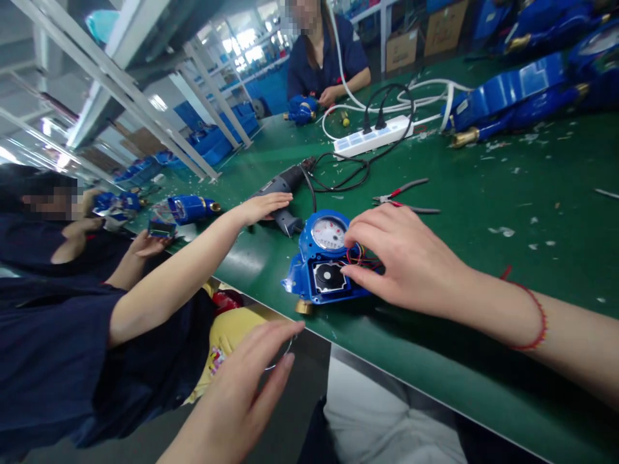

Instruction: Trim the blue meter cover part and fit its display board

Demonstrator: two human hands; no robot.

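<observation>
A blue water meter with a round white dial lies near the front edge of the green table. Its lower compartment is open, showing a black disc and thin coloured wires. My right hand rests on the meter, fingers curled over the wires and thumb at the black disc; a red string circles the wrist. My left hand hovers below the table edge over my lap, fingers stretched out. A thin ring-like outline shows by its fingertips; I cannot make it out.
A co-worker's hand lies flat on an electric screwdriver just left of the meter. Red-handled pliers lie behind it, with a white power strip and cables further back. More blue meters lie at the right rear. Another person sits across.
</observation>
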